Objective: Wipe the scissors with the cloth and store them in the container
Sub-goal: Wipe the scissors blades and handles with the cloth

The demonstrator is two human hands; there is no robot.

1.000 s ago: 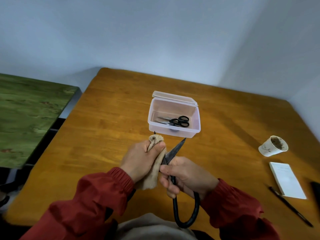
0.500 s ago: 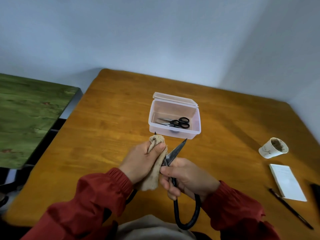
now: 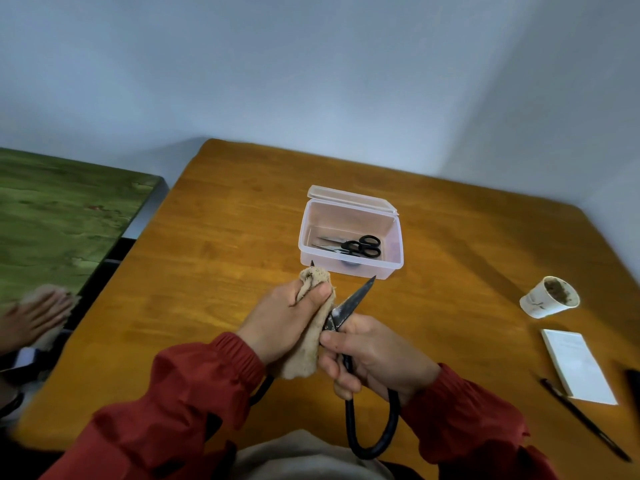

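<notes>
Large black iron scissors are spread apart over the wooden table. My right hand grips one handle near the pivot; its big loop hangs below the wrist. The bare blade points up-right toward the container. My left hand pinches a beige cloth folded around the other blade, whose tip pokes out above the cloth. A clear plastic container with its lid tipped back stands just beyond, and small black-handled scissors lie inside it.
At the right sit a stained paper cup on its side, a white notepad, a black pen and a dark object at the frame edge. Another person's hand rests at a green table to the left.
My left hand with the cloth has stayed near the top of the wrapped blade, shifting only slightly. Another person's hand has come into view at the far left.
</notes>
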